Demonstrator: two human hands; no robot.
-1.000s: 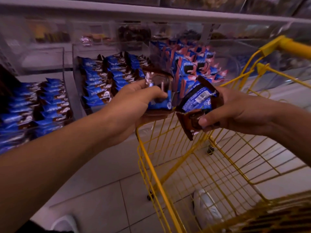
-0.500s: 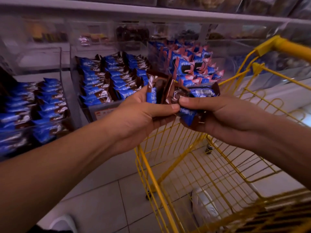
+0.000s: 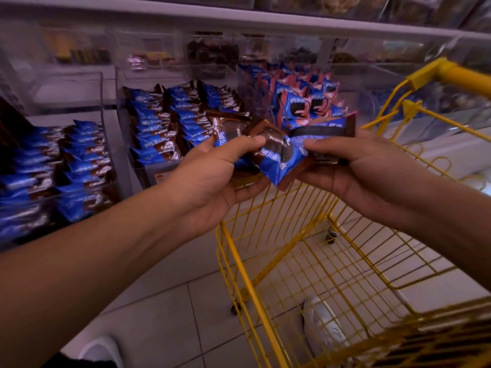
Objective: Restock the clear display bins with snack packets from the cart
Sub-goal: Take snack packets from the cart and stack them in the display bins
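Observation:
Both hands meet over the front rim of the yellow wire cart (image 3: 353, 264), holding blue-and-brown snack packets (image 3: 279, 160). My left hand (image 3: 212, 181) grips packets with its thumb pressed on top. My right hand (image 3: 364, 171) pinches a packet from the right, thumb on its blue face. The packets overlap between the two hands. Behind them a clear display bin (image 3: 156, 171) holds rows of the same blue packets. To its right another clear bin (image 3: 249, 88) holds blue-and-pink packets. The cart basket shows no packets in its visible part.
A third clear bin (image 3: 102, 107) of blue packets stands at the left. Above runs a white shelf edge (image 3: 239, 21) with more bins. The cart's yellow handle (image 3: 462, 75) is at upper right. White shoes (image 3: 322, 330) show on the tiled floor through the cart wires.
My right hand brought its packet left to meet the packets in my left hand. Both hands now hold the overlapping packets together, slightly nearer the bins.

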